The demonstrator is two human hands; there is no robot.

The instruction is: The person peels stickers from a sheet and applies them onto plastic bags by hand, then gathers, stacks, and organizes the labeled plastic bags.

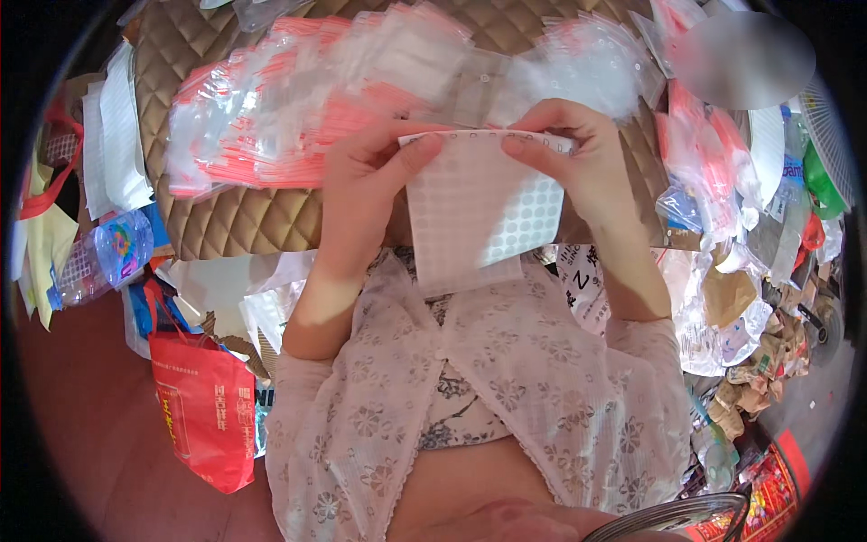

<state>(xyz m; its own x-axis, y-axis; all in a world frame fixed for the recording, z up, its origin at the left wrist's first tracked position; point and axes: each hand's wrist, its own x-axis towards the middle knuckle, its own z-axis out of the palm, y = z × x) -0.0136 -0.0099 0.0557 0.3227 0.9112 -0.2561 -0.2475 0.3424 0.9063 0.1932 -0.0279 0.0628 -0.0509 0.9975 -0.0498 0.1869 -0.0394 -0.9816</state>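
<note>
A white sheet with rows of small round stickers (pixel 528 221) hangs in front of me, held by its top edge. My left hand (pixel 384 167) pinches the upper left part, thumb in front and fingers behind. At the upper right, my right hand (pixel 569 149) grips the same edge with its thumb pressed flat on it. Sunlight falls across the sheet's lower right. Just beyond my hands, overlapping clear zip bags with red edges (pixel 262 117) spread over the brown quilted table cover (pixel 244 221). More clear bags (pixel 587 72) lie behind my right hand.
A clear plastic bottle (pixel 113 248) and white paper stacks (pixel 122 135) sit at the left. Below them hangs a red carrier bag (pixel 203 406). Plastic bags (pixel 713 172), another bottle (pixel 792 149) and crumpled brown paper (pixel 763 366) crowd the right side.
</note>
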